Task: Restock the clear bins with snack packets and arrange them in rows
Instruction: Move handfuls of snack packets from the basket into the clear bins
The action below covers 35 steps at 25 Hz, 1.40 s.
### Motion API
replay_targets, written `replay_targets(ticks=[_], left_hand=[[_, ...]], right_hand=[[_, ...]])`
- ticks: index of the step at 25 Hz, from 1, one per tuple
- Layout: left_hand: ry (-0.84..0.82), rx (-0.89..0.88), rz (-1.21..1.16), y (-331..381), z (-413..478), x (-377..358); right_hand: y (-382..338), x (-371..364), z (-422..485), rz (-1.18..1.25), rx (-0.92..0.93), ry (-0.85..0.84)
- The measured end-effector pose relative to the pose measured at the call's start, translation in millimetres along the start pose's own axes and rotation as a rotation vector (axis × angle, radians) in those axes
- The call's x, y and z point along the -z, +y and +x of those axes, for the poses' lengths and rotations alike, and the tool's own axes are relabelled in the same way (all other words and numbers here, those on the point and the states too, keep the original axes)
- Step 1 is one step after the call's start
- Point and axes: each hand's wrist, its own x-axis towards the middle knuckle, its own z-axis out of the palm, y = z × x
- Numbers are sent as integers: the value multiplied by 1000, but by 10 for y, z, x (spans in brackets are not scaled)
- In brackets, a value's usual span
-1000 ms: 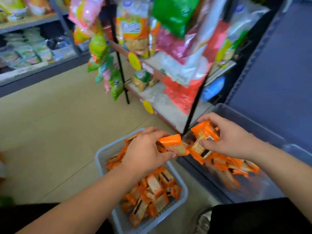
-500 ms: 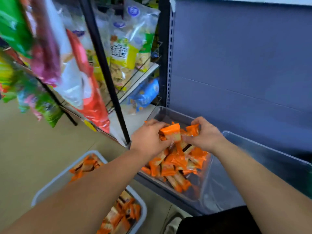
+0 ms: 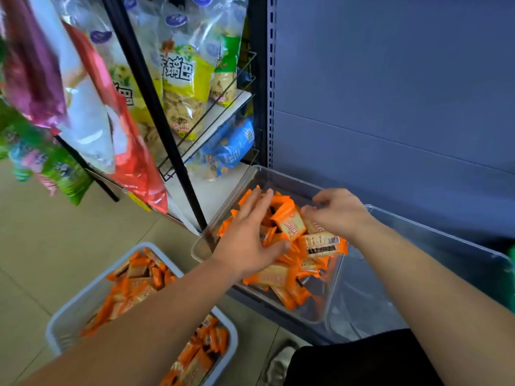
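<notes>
Head view: left hand [image 3: 248, 240] spread flat on orange packets [image 3: 274, 277] in clear bin [image 3: 281, 176], right hand [image 3: 338, 214] pinching one.

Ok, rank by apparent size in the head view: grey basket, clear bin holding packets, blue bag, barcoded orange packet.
1. Grey basket and clear bin: alike, basket nearer, unranked.
2. Blue bag.
3. Barcoded orange packet.

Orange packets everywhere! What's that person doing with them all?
A person is restocking a clear bin on the shelf with orange cracker packets. The left hand lies flat on the pile, fingers straight, while the right hand pinches one packet by its corner. The packets in the bin are jumbled, not yet in rows. More of them wait in the grey basket on the floor.
</notes>
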Motion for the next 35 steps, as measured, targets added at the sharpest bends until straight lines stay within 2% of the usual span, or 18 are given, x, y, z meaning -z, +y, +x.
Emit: replay_targets(ticks=[2, 4, 6, 11, 15, 20, 23, 31, 35], left_hand=[[114, 7, 68, -74, -91, 31], [74, 51, 109, -134, -198, 78], [33, 83, 175, -201, -348, 135], [73, 167, 20, -311, -965, 378], [146, 328, -43, -820, -1674, 561], [-30, 675, -89, -1783, -2462, 549], [-42, 793, -56, -2346, -2542, 619], [15, 986, -15, -3620, -2335, 823], [-67, 980, -13, -4014, -2216, 786]], right_hand=[[-58, 27, -79, -60, 6, 69], [-166, 32, -177, -91, 47, 115], [-339, -46, -308, -117, 133, 87], [-779, -523, -702, -319, 327, -135], [-1134, -1033, -955, -455, 432, -266], [-1423, -2182, -1019, -581, 480, -514], [-1598, -2830, -881, -593, 477, -627], [-1917, -4170, -65, -254, 369, -552], [-1961, -4592, 244, -248, 393, -464]])
